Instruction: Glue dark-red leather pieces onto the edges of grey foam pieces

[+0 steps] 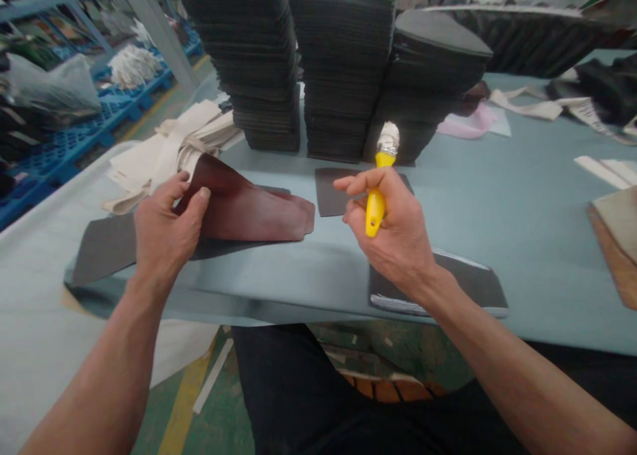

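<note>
My left hand [169, 226] pinches the left end of a brown leather piece [249, 209] between thumb and fingers. That end is lifted and curled, while its narrower right end rests lower, near the table. Beneath it lies a dark grey flat panel [107, 243], partly covered. A yellow-handled brush [375, 213] is gripped in my right hand [391, 226], bristles pointing up and coated whitish. Behind that hand lies another dark flat piece [331, 193]. Under my right wrist is a dark panel with whitish long edges [448, 282], partly hidden by the forearm.
Tall stacks of dark panels [343, 70] stand at the back of the covered table [547, 243]. Cream fabric strips [169, 143] are heaped behind my left hand. Board pieces [617, 236] lie at the right edge. A blue rack [119, 103] stands at left.
</note>
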Demonstrator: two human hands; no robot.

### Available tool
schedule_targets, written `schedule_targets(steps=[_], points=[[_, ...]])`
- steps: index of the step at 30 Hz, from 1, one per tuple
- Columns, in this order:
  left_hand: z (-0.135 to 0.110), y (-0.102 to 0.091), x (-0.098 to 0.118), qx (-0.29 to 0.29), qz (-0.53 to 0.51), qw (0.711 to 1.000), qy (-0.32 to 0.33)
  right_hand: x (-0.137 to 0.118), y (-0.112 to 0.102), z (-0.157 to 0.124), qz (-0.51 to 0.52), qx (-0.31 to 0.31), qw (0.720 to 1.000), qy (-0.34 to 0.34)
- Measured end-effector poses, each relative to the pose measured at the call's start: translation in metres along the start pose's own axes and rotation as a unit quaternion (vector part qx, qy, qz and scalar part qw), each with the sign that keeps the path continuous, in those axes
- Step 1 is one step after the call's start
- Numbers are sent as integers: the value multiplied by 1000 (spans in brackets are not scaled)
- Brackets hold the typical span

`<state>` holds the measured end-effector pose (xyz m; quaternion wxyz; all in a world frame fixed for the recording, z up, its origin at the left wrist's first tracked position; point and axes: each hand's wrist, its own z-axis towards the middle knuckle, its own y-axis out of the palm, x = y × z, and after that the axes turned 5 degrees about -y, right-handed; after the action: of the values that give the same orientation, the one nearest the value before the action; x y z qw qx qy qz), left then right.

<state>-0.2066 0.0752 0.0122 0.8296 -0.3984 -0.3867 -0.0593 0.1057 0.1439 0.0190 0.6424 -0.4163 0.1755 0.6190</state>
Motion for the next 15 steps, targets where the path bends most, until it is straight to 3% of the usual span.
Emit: schedule_targets(steps=[4,9,15], points=[[0,-7,16,15,8,999,47,-3,-9,-7,-12,5,1000,22],[-23,-15,68,-50,17,998,38,-6,-20,-16,5,-20,998,52],[-45,-25,124,-91,-129,987,15,-3,-41,-35,57,-32,993,95]])
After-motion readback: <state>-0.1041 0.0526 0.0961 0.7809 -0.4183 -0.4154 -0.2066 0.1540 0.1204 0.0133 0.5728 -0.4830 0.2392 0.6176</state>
